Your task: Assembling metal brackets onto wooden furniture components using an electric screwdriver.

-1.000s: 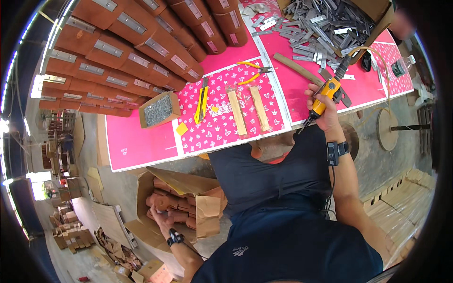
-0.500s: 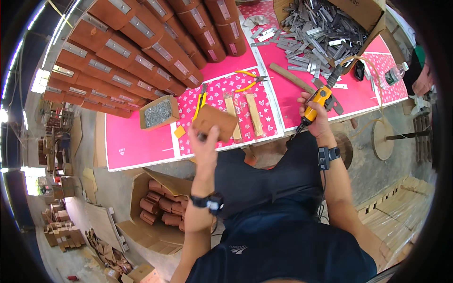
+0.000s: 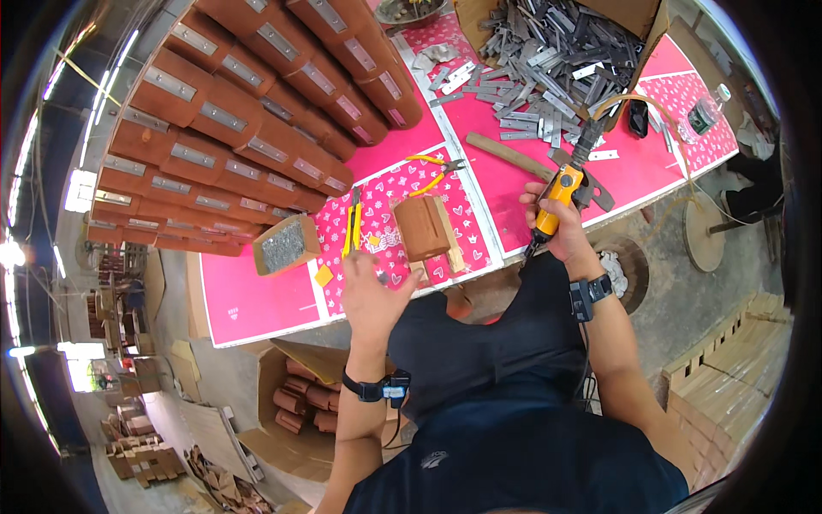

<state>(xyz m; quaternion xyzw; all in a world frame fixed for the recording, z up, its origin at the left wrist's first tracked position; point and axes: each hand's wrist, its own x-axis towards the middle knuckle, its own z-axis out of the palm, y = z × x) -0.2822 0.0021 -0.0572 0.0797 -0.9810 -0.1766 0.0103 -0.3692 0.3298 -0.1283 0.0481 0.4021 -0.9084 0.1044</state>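
Note:
A brown curved piece [image 3: 421, 230], like a roof tile, rests across two wooden strips [image 3: 449, 236] on the pink patterned table. My left hand [image 3: 374, 298] hovers just left of it at the table's front edge, open, thumb and fingers apart; a small dark spot by its fingertips is too blurred to name. My right hand [image 3: 565, 230] is closed around a yellow and black power screwdriver [image 3: 562, 186], whose bit end points down toward my lap. Beyond the brown piece lie yellow-handled pliers [image 3: 438, 174] and a yellow cutter-like tool [image 3: 353, 224].
Stacked brown pieces with metal plates [image 3: 257, 128] rise at the back left. A box of small screws [image 3: 285, 246] stands before them. A hammer [image 3: 522, 159] and a heap of metal plates [image 3: 548, 77] lie to the right. Below the table, a carton [image 3: 257, 445] holds more brown pieces.
The brown piece, held in my left hand before, now lies on the wooden strips. My left hand has let go and drawn back. My right hand still holds the screwdriver.

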